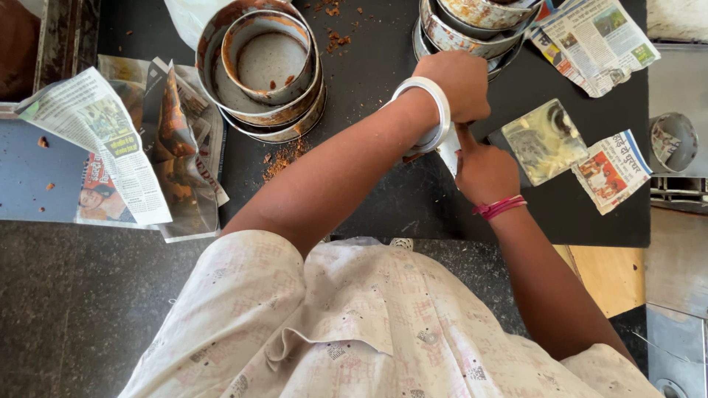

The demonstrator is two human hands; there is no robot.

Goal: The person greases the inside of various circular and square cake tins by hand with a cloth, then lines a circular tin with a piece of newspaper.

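Black worktop (383,199) carries crumbs and used round metal baking tins (265,66) at 11 o'clock. At the centre, the left hand (457,81) and the right hand (483,173) close their fingers together on a small shiny metal piece (448,151), mostly hidden. It could slip or cut the skin, I judge, because the grip is tight. A square silver foil sheet (544,140) lies at 3 o'clock.
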